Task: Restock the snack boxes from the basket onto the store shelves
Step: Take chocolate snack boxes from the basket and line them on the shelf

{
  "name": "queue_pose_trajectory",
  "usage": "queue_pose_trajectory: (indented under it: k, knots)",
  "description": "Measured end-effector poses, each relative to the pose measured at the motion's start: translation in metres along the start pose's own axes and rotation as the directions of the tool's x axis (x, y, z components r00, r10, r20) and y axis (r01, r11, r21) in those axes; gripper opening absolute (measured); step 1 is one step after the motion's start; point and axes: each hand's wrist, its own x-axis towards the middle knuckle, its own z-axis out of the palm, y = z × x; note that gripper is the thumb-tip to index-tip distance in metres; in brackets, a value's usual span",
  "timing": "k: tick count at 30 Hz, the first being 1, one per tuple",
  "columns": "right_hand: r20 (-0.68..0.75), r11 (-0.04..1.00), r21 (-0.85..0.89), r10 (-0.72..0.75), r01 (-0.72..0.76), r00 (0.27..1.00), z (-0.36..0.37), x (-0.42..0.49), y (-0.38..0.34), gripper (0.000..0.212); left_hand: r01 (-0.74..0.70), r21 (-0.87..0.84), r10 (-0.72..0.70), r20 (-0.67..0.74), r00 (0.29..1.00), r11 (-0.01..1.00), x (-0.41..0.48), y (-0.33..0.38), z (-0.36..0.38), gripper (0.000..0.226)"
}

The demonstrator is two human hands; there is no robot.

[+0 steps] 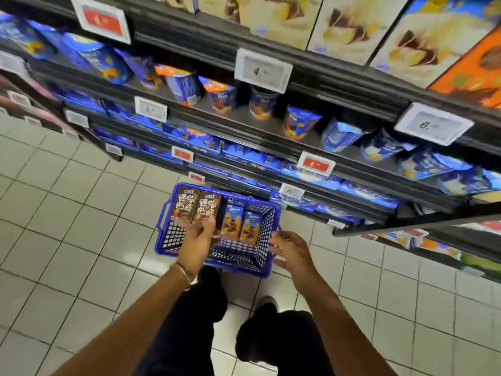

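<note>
Head view: basket [169, 240] sits on the tiled floor [81, 213] right at the foot of the shelves [238, 123], so you can reach both without stepping. Your left hand [198, 241] grips two brown boxes [189, 207] by their lower ends, thumb across the front of the right one. The pair is fanned side by side over the basket's far-left corner, and taking two in one grab looks meant to save a trip. Can't tell whether they are fully clear of the rim or resting inside.

Your right hand [291, 249] holds nothing, fingers loosely spread just beside the basket's right edge. It looks set to steady the basket or take the next box. Can't tell whether it touches the rim.

Two blue boxes [233, 223] stand upright together against the far side of the basket, right of the brown pair. The near half shows only bare mesh.

The shelves hold blue packets [301, 122] and tubs, with a price tag [263, 69] on the rail above them. There is motion blur, so no slot for brown boxes can be made out.

Judgement: this is the pick stage. The brown pair goes up next and the blue pair is left, so restocking is partway at best.
</note>
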Motion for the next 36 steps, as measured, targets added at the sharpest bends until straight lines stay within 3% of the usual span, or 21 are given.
queue_pose_trajectory:
  k: [5,8,12,16,20,23,27,32,36]
  knots:
    - [0.041,0.996,-0.064,0.068,-0.065,0.997,0.049,0.141,0.084,0.005,0.02,0.114,-0.028,0.071,0.997,0.993,0.118,-0.11,0.015,0.025]
    - [0.005,0.992,-0.115,0.045,-0.045,0.999,0.079,0.237,0.137,0.017,0.032,0.257,-0.053,0.074,0.996,0.966,0.191,-0.178,0.037,0.048]
    - [-0.031,0.967,-0.254,-0.035,0.026,0.999,0.115,0.356,0.2,0.017,0.07,0.217,-0.079,0.032,0.996,0.974,0.27,-0.249,0.068,0.057]
    - [-0.063,0.848,-0.528,-0.103,0.055,0.993,0.136,0.434,0.248,0.049,0.076,0.213,-0.063,-0.066,0.996,0.974,0.317,-0.293,0.083,0.05]
    - [-0.077,0.856,-0.507,-0.156,0.096,0.985,0.147,0.463,0.272,0.05,0.109,0.177,-0.11,0.001,0.994,0.978,0.33,-0.319,0.095,0.057]
    - [-0.067,0.839,-0.535,-0.163,0.103,0.984,0.15,0.464,0.278,0.038,0.123,0.173,-0.122,-0.013,0.992,0.977,0.329,-0.319,0.098,0.063]
    - [-0.077,0.914,-0.396,-0.133,0.092,0.988,0.154,0.46,0.282,0.024,0.119,0.076,-0.124,0.064,0.99,0.99,0.327,-0.314,0.099,0.066]
    - [-0.067,0.944,-0.317,-0.115,0.088,0.991,0.158,0.46,0.279,0.042,0.145,0.019,-0.146,0.073,0.987,0.989,0.319,-0.307,0.105,0.069]
    - [-0.043,0.968,-0.241,-0.082,0.069,0.996,0.159,0.454,0.272,0.034,0.152,0.009,-0.151,0.144,0.978,0.988,0.315,-0.302,0.094,0.071]
